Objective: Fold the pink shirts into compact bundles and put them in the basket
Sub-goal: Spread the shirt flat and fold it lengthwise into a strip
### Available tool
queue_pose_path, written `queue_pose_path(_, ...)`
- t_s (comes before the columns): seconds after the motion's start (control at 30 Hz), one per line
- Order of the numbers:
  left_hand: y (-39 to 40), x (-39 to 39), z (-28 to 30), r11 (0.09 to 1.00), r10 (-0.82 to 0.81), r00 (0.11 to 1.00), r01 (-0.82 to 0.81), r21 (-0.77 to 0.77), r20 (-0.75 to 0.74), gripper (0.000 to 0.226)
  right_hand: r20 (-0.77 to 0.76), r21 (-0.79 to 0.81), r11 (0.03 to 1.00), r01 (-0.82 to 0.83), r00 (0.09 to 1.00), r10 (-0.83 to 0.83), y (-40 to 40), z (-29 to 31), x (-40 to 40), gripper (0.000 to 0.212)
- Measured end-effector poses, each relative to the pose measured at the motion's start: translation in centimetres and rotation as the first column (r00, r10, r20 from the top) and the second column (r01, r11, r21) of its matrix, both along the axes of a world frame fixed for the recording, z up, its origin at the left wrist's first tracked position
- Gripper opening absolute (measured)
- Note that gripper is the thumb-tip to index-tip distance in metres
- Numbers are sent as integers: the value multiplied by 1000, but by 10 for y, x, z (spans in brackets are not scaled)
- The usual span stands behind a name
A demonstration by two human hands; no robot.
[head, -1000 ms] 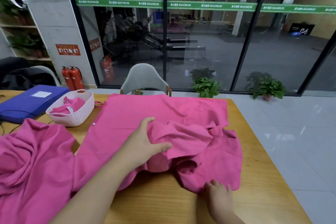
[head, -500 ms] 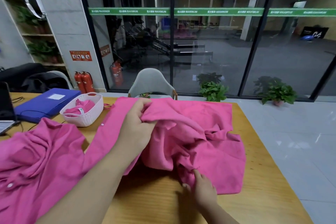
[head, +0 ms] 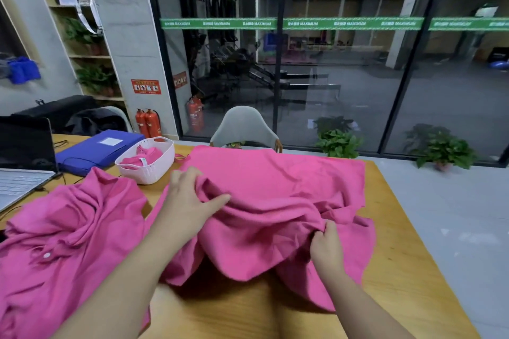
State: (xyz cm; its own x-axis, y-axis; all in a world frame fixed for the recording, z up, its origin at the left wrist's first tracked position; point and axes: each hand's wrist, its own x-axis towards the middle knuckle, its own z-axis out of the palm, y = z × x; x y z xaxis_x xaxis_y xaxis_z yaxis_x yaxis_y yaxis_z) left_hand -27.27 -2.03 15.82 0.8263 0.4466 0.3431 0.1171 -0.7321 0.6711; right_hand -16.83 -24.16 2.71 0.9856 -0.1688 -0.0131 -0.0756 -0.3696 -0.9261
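Note:
A large pink shirt [head: 278, 187] lies spread and rumpled across the middle of the wooden table [head: 396, 278]. My left hand [head: 190, 201] grips a bunched fold of it near its left side, thumb stretched out to the right. My right hand [head: 326, 248] pinches a fold at the shirt's near right part. A second pink shirt [head: 63, 234] lies crumpled at the table's left, a white button showing. A white perforated basket [head: 148, 170] stands at the back left, holding a folded pink bundle [head: 141, 158].
A blue folder [head: 96, 150] lies behind the basket. An open laptop [head: 22, 162] stands at the far left with cables on the table. A grey chair [head: 245, 129] is tucked at the table's far side. Potted plants stand by the glass wall.
My left hand has come down from its raised hold and now grips the fold lower on the shirt. My right hand moved up and right, taking a fold.

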Motion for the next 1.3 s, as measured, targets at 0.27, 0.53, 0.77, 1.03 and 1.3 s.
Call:
queue_pose_path(0.27, 23, 26, -46, 959, -25, 1000, 26, 283, -6, 52, -25, -305, 950, -63, 998, 58, -55, 58, 14, 17)
queue_pose_path(0.53, -31, 6, -154, 679, -142, 573, 650, 342, -807, 115, -290, -595, 688, -415, 909, 299, -68, -18, -25, 79)
queue_pose_path(0.77, -26, 6, -166, 601, 57, 659, 577, 553, -750, 96, -504, -673, 429, -603, 798, 331, -81, -53, -45, 99)
queue_pose_path(1.03, 0, 35, -115, 762, -311, 812, 524, 381, -494, 40, -316, -851, 409, -329, 943, 100, -92, -16, -19, 39)
queue_pose_path(1.3, 14, 49, -63, 762, -232, 706, 559, 326, -669, 43, -500, -769, 452, -452, 866, 14, -89, 24, 7, 51)
